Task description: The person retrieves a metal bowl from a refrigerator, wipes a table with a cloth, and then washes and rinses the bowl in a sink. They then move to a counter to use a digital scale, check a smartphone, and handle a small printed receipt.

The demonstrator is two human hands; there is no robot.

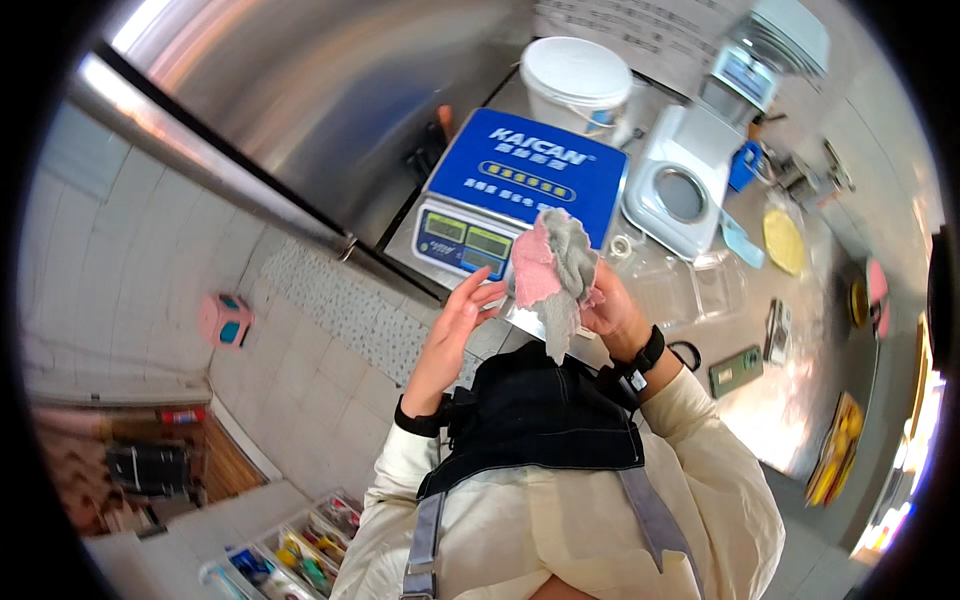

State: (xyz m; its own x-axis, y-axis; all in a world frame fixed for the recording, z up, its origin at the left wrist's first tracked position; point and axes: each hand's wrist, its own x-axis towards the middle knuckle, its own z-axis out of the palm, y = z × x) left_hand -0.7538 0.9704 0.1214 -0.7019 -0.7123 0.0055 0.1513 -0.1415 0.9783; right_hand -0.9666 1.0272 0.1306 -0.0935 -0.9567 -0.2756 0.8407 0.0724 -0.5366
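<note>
My right hand (611, 304) holds a crumpled pink and grey cloth (562, 262), which hangs down over the front edge of a digital scale. To its left, my left hand (457, 326) is raised with its fingers apart and holds nothing. The scale (517, 176) has a blue top bearing writing and a front panel with small displays. The cloth covers the panel's right end and a corner of the top.
Behind the scale stands a lidded white bucket (576, 75). A white countertop appliance (679, 180) is at its right, near clear plastic containers (679, 285), a light blue scoop (741, 240) and a green phone (736, 371). A pink stool (226, 321) stands on the floor.
</note>
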